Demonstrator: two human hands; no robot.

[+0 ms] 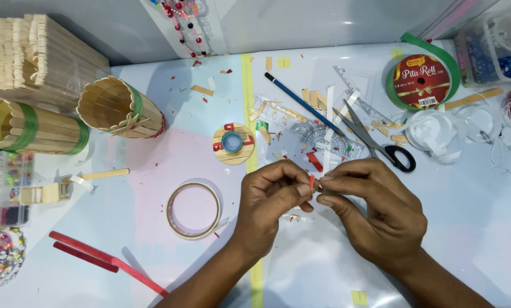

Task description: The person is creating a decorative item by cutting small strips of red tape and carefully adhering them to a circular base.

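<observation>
A small red strip (311, 182) is what I see from the head view, pinched upright between the fingertips of both hands above the middle of the counter (472, 228). My left hand (272, 197) has its grip closed on the strip from the left, thumb and forefinger pressed together with the other fingers curled in. My right hand (375, 211) meets it from the right, its grip likewise closed on the same bit, fingertips touching those of the left.

Just beyond the hands lie scissors (375, 140) with black handles, a clear protractor (324, 140) and a blue pencil (304, 102), amid scattered wood and red scraps. A round disc of craft sticks (233, 144) with a blue centre sits to the left of those. Nearer, left of my left hand, rests a ring of tape (193, 210). Two stick-built cylinders (118, 108) lie on their sides at far left, and a green ribbon roll (422, 80) sits at upper right.
</observation>
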